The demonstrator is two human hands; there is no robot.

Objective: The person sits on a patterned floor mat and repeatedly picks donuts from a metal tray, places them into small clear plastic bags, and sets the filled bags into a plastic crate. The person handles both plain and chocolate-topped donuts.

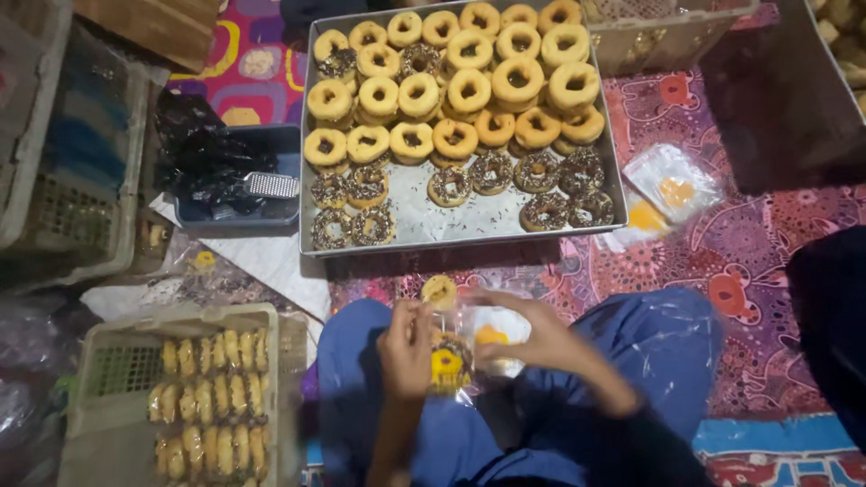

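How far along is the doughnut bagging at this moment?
Done: rows of bagged doughnuts fill the crate at lower left. In hand: left hand and right hand hold a sprinkled doughnut in a clear bag. Left: the metal tray remains mostly full of unbagged doughnuts.

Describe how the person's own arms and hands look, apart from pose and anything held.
Both the left hand and right hand are bare: no gloves, rings or watch show. The forearms are uncovered, with no sleeve visible. The picture is slightly blurred, so finer marks cannot be told.
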